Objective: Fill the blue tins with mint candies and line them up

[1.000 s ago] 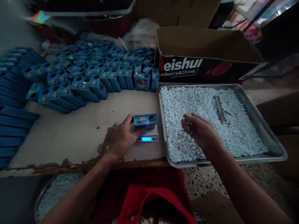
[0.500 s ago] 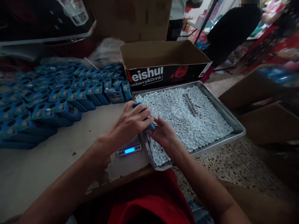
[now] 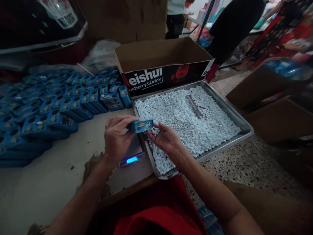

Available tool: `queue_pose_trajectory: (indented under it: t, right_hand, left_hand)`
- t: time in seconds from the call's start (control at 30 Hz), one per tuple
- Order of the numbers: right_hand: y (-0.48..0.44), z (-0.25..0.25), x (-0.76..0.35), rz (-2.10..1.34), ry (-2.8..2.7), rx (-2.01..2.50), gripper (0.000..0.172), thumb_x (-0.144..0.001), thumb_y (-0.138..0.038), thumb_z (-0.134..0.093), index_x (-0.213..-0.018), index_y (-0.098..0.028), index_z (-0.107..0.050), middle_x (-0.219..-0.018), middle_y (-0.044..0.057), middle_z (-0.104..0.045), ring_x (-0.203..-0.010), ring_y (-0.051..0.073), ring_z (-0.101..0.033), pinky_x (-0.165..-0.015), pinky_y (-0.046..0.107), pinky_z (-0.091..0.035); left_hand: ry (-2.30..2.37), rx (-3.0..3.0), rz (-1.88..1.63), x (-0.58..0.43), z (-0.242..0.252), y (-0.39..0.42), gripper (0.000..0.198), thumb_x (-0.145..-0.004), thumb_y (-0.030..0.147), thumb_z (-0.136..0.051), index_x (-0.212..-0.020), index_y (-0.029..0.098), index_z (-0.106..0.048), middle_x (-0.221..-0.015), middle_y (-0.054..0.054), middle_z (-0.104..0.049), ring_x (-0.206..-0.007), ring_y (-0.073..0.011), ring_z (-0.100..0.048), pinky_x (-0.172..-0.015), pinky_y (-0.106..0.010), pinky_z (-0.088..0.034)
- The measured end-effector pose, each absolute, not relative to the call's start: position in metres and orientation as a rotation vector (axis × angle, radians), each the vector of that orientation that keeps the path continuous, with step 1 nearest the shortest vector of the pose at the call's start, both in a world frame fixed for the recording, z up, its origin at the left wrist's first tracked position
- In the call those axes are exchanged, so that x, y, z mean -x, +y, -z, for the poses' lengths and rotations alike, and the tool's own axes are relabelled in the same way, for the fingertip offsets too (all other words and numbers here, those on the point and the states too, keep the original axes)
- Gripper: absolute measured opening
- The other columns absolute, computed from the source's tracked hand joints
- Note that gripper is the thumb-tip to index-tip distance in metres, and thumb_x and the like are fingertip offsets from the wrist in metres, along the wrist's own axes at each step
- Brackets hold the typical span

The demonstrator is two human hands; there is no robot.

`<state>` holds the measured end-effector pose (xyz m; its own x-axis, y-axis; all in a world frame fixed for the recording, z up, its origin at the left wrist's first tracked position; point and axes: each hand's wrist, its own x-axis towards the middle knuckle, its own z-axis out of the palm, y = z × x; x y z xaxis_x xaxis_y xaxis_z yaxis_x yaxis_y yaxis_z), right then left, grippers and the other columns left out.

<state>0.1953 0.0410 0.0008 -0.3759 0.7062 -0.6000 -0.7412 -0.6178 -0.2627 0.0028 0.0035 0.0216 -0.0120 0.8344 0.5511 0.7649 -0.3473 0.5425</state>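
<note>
My left hand (image 3: 117, 138) is closed round a small blue tin (image 3: 143, 125), held level above the pocket scale (image 3: 130, 156) with its blue-lit display. My right hand (image 3: 166, 140) is cupped palm-up beside the tin's right end, over the near left corner of the metal tray (image 3: 241, 122); a few pale candies lie on its fingers. The tray is filled with several pale blue candies (image 3: 186, 120) and a metal scoop handle (image 3: 194, 106) lies on them.
Rows of several blue tins (image 3: 61, 104) cover the table's left and back. An open cardboard box (image 3: 163, 63) stands behind the tray. Brown cartons (image 3: 276, 107) sit on the floor at right; people stand in the background. A red cloth (image 3: 161, 212) lies on my lap.
My left hand lifted the blue tin off the scale and turned it level. My right hand came from over the tray to the tin's end. The camera swung right.
</note>
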Motion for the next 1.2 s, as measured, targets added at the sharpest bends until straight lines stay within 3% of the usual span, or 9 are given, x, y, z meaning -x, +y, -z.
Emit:
queue_pose_trajectory:
  t: [0.07, 0.2, 0.37, 0.43, 0.57, 0.67, 0.8, 0.93, 1.2]
  right_hand:
    - [0.038, -0.001, -0.199, -2.116, 0.006, 0.878, 0.005, -0.1, -0.013, -0.062, -0.102, -0.016, -0.065, -0.089, 0.009, -0.071, -0.078, 0.016, -0.071, -0.067, 0.022, -0.064]
    - [0.034, 0.006, -0.208, -2.101, -0.222, 0.909, 0.022, -0.083, -0.003, -0.078, -0.101, -0.013, -0.069, -0.086, 0.006, -0.072, -0.061, 0.006, -0.06, -0.051, 0.01, -0.05]
    - [0.036, 0.001, -0.222, -1.939, -0.654, 0.998, 0.029, -0.083, -0.032, -0.089, -0.098, -0.012, -0.074, -0.068, -0.001, -0.065, -0.046, 0.002, -0.042, -0.038, 0.01, -0.031]
    - [0.04, -0.009, -0.229, -1.908, -0.68, 1.026, 0.027, -0.084, -0.032, -0.089, -0.095, -0.012, -0.074, -0.068, -0.001, -0.064, -0.048, 0.003, -0.045, -0.04, 0.01, -0.036]
    - [0.044, -0.028, -0.244, -1.915, -0.535, 1.12, 0.017, -0.079, -0.013, -0.085, -0.09, -0.013, -0.072, -0.075, 0.0, -0.064, -0.057, 0.005, -0.054, -0.049, 0.011, -0.046]
    - [0.04, -0.036, -0.251, -1.795, -0.611, 1.228, 0.02, -0.076, -0.008, -0.084, -0.094, -0.012, -0.075, -0.084, 0.005, -0.069, -0.071, 0.009, -0.065, -0.059, 0.013, -0.055]
    - [0.034, -0.039, -0.245, -1.8, -0.872, 1.289, 0.024, -0.076, -0.014, -0.088, -0.098, -0.012, -0.078, -0.081, 0.005, -0.069, -0.065, 0.008, -0.06, -0.053, 0.013, -0.05]
    - [0.039, -0.041, -0.228, -1.833, -1.003, 1.259, 0.026, -0.08, -0.028, -0.091, -0.1, -0.015, -0.079, -0.074, 0.001, -0.066, -0.056, 0.006, -0.05, -0.046, 0.014, -0.042]
    - [0.045, -0.054, -0.196, -1.947, -1.094, 1.223, 0.024, -0.081, -0.016, -0.086, -0.104, -0.016, -0.08, -0.087, 0.005, -0.072, -0.069, 0.008, -0.06, -0.062, 0.017, -0.053]
  left_hand:
    - [1.789, -1.808, -1.35, 0.007, -0.017, -0.013, 0.028, -0.089, 0.033, -0.08, -0.117, 0.027, -0.077, -0.116, -0.004, -0.078, -0.11, -0.0257, -0.072, -0.104, -0.041, -0.056]
    - [1.689, -1.192, -1.392, 0.023, 0.0, -0.048, 0.047, -0.078, 0.037, -0.089, -0.117, 0.022, -0.068, -0.11, -0.005, -0.078, -0.103, -0.0255, -0.075, -0.1, -0.041, -0.061]
    - [1.651, -0.985, -1.275, 0.027, 0.017, -0.07, 0.05, -0.082, 0.038, -0.087, -0.125, 0.027, -0.064, -0.115, -0.004, -0.078, -0.106, -0.0256, -0.077, -0.098, -0.044, -0.063]
    - [1.639, -1.038, -1.311, 0.032, 0.016, -0.073, 0.058, -0.079, 0.038, -0.089, -0.13, 0.029, -0.063, -0.126, -0.006, -0.076, -0.115, -0.027, -0.075, -0.101, -0.045, -0.063]
    - [1.672, -1.094, -1.487, 0.062, 0.005, -0.087, 0.075, -0.07, 0.032, -0.093, -0.137, 0.027, -0.06, -0.138, -0.01, -0.07, -0.136, -0.0284, -0.065, -0.118, -0.05, -0.052]
    - [1.862, -0.987, -1.573, 0.095, -0.004, -0.104, 0.055, -0.076, 0.03, -0.088, -0.126, 0.023, -0.068, -0.122, -0.009, -0.076, -0.122, -0.026, -0.071, -0.116, -0.05, -0.054]
    - [2.052, -0.837, -1.733, 0.123, -0.01, -0.124, 0.04, -0.073, 0.026, -0.089, -0.109, 0.019, -0.074, -0.102, -0.006, -0.078, -0.098, -0.0208, -0.075, -0.097, -0.038, -0.064]
    - [2.117, -1.027, -1.806, 0.124, -0.018, -0.13, 0.048, -0.074, 0.024, -0.087, -0.119, 0.02, -0.073, -0.106, -0.005, -0.078, -0.1, -0.0209, -0.076, -0.1, -0.04, -0.064]
    - [2.085, -1.244, -1.706, 0.115, -0.027, -0.128, 0.045, -0.079, 0.022, -0.085, -0.121, 0.018, -0.07, -0.104, -0.004, -0.076, -0.103, -0.0219, -0.076, -0.109, -0.044, -0.06]
